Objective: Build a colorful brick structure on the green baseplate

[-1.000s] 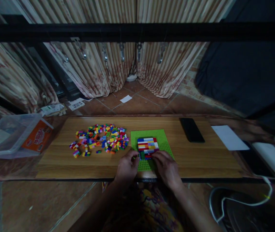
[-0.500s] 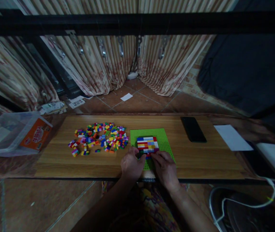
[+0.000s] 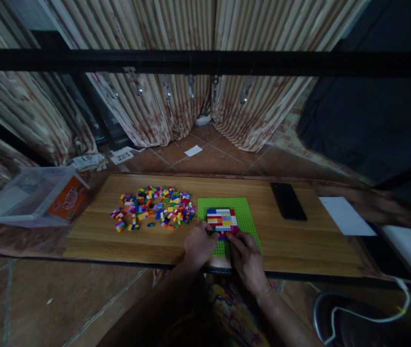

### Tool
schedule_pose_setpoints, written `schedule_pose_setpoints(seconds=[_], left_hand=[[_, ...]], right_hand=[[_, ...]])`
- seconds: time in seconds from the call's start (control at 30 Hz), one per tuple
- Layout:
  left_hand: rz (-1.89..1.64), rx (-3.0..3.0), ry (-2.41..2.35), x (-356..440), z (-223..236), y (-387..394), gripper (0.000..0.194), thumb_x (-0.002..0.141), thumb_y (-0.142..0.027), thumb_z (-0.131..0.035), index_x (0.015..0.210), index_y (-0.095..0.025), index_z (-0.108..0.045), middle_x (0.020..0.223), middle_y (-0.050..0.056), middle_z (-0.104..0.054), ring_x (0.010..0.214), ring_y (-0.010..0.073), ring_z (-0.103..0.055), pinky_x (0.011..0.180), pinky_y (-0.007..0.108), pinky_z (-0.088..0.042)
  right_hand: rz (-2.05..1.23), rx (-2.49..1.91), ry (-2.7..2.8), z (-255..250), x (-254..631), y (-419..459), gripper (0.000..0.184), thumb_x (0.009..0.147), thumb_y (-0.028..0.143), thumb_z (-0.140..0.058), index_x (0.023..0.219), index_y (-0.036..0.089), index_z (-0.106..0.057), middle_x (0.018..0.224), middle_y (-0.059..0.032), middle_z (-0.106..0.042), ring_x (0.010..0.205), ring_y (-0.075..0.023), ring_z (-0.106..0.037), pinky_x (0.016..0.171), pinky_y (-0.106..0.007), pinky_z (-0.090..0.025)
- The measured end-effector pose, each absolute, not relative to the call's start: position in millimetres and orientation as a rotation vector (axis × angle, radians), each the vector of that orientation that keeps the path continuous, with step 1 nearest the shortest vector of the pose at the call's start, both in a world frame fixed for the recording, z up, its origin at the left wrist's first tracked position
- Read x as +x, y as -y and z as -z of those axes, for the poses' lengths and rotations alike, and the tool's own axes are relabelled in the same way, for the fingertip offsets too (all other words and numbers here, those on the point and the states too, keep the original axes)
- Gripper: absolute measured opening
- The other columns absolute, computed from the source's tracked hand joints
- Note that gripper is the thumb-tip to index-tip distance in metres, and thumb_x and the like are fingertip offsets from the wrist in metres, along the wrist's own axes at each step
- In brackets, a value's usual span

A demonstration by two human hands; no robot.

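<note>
A person's two hands work at a multicolored block of toy building bricks [image 3: 221, 218], which sits on a green studded baseplate [image 3: 247, 219]. The left hand [image 3: 200, 245], fingers curled, is at the block's near left corner; the right hand [image 3: 246, 258] has bent fingertips at its near right edge. Whether either grasps a brick cannot be told. Loose bricks [image 3: 172, 210] lie scattered left of the baseplate; a black smartphone [image 3: 288, 201] rests to its right on the wooden tabletop [image 3: 310, 246].
</note>
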State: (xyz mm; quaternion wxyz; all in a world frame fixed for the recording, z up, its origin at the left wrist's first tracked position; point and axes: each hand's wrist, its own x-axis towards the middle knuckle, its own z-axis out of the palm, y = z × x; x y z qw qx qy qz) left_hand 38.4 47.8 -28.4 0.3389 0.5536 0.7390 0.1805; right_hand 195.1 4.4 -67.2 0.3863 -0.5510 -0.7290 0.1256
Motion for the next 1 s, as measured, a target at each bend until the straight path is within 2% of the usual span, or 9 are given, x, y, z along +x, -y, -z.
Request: schedule_pose_setpoints(seconds=[0.13,0.3,0.47,0.67,0.77,1.0], left_hand=[[-0.632,1.465,-1.795,28,30,-43,0.016,0.076,-0.035,-0.062,0.082,-0.020,-0.062,0.077,0.001,-0.068,0.071,0.0147,-0.063,0.060,0.024,-0.042],[-0.904,1.480,-1.574,-6,27,-29,0.015,0.080,-0.031,-0.054,0.077,-0.019,-0.062,0.072,0.000,-0.065,0.069,0.0137,-0.061,0.064,0.024,-0.046],[-1.009,1.445,-1.662,-63,34,-13,0.015,0.078,-0.032,-0.055,0.077,-0.019,-0.062,0.072,0.000,-0.065,0.070,0.0150,-0.062,0.067,0.025,-0.048],[-1.006,1.461,-1.932,-115,42,3,0.017,0.079,-0.033,-0.053,0.084,-0.020,-0.062,0.081,0.002,-0.069,0.077,0.0178,-0.066,0.072,0.028,-0.051],[-0.984,1.536,-2.045,-127,40,6,0.015,0.081,-0.028,-0.050,0.088,-0.020,-0.061,0.089,0.004,-0.069,0.084,0.0188,-0.066,0.077,0.030,-0.050],[-0.941,1.691,-2.039,-135,44,6,0.013,0.085,-0.022,-0.047,0.091,-0.021,-0.059,0.093,0.005,-0.065,0.086,0.0172,-0.064,0.079,0.028,-0.049]], right_hand=[[-0.402,-1.469,1.613,54,202,3,0.034,0.093,0.028,-0.043,0.125,0.022,-0.057,0.110,-0.0095,-0.060,0.102,-0.0204,-0.057,0.088,-0.038,-0.049],[-0.368,-1.488,1.480,52,211,17,0.026,0.091,0.030,-0.047,0.107,0.020,-0.065,0.103,-0.0095,-0.062,0.098,-0.0213,-0.060,0.086,-0.039,-0.050],[-0.408,-1.474,1.572,52,196,39,0.023,0.091,0.027,-0.048,0.102,0.022,-0.067,0.103,-0.0087,-0.064,0.096,-0.0203,-0.062,0.083,-0.035,-0.052],[-0.566,-1.284,1.854,48,146,49,0.025,0.092,0.022,-0.046,0.104,0.025,-0.067,0.101,-0.0070,-0.065,0.093,-0.0179,-0.064,0.078,-0.029,-0.055],[-0.597,-1.168,1.965,50,121,40,0.025,0.092,0.020,-0.044,0.103,0.024,-0.066,0.098,-0.0073,-0.066,0.091,-0.0183,-0.064,0.078,-0.030,-0.055],[-0.530,-1.219,2.101,50,78,-5,0.024,0.092,0.020,-0.042,0.097,0.021,-0.065,0.091,-0.0065,-0.065,0.085,-0.0189,-0.063,0.075,-0.032,-0.052]])
